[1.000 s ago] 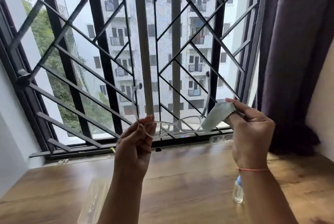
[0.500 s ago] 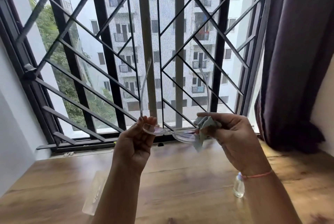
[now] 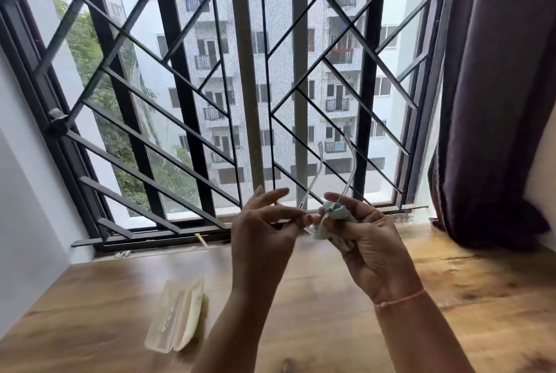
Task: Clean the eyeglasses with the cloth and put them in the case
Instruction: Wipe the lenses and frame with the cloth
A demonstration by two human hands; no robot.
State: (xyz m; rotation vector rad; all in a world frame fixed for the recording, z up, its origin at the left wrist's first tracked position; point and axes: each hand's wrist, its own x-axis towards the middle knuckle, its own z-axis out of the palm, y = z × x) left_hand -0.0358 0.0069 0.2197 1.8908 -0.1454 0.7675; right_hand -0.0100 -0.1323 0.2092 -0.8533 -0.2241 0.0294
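Note:
The clear-framed eyeglasses (image 3: 314, 175) are held up in front of the window, temple arms pointing up and away from me. My left hand (image 3: 264, 222) pinches the left side of the frame near the lens; the lenses are mostly hidden behind my fingers. My right hand (image 3: 364, 240) grips a bunched pale green cloth (image 3: 334, 217) wrapped round the right lens. An open translucent glasses case (image 3: 177, 315) lies on the wooden table (image 3: 105, 312) below my left forearm.
A black metal window grille (image 3: 186, 101) stands close behind my hands. A dark purple curtain (image 3: 493, 101) hangs at the right. A white wall borders the table on the left.
The cloth went from hanging loose beside the frame to bunched over the right lens. My hands came closer together, and the view tilted down, showing more of the case.

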